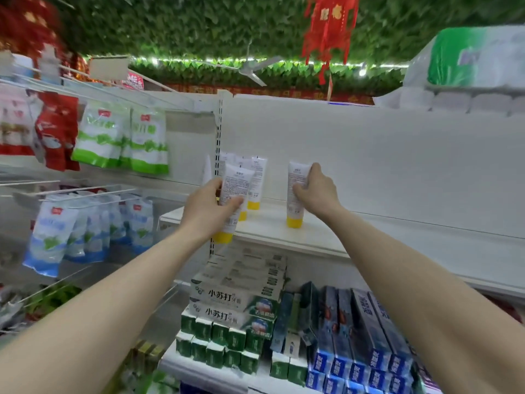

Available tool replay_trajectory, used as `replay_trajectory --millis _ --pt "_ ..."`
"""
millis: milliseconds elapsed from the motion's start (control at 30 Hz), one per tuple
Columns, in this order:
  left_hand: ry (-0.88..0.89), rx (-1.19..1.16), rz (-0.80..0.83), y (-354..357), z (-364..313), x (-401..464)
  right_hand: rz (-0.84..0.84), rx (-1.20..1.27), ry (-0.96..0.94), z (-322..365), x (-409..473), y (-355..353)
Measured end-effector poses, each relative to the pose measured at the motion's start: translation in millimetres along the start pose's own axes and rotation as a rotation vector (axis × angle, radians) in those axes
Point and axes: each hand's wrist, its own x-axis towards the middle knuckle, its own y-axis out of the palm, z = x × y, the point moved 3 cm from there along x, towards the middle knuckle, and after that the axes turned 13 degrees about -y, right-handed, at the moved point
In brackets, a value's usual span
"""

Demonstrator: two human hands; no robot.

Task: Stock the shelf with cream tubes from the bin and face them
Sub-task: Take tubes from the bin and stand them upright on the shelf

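Left hand (pixel 208 206) grips one cream tube (pixel 234 191); right hand (pixel 316 189) grips another tube (pixel 295 194), upright on white shelf (pixel 369 234).

shelf (pixel 355 234): tubes stood on it
left tube (pixel 234 189): held at shelf's left end, before the tube row (pixel 257 177)
right tube (pixel 295 194): stood apart, to the right
toothpaste boxes (pixel 238 300): stacked below
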Motion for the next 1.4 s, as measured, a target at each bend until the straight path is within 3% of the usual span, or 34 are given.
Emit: replay_trajectory --millis 167,700,967,1400 --pt "0.029 -0.033 0.024 17 0 27 -0.111 0.031 0.010 -21 28 26" --pt "0.067 -0.148 0.106 69 -19 51 0.015 -0.031 -0.204 -27 66 39" --pt "0.047 -0.215 0.171 102 -26 59 0.043 -0.341 -0.362 -45 57 10" --pt "0.043 -0.216 0.287 108 -14 58 0.086 -0.570 -0.365 -45 31 -6"
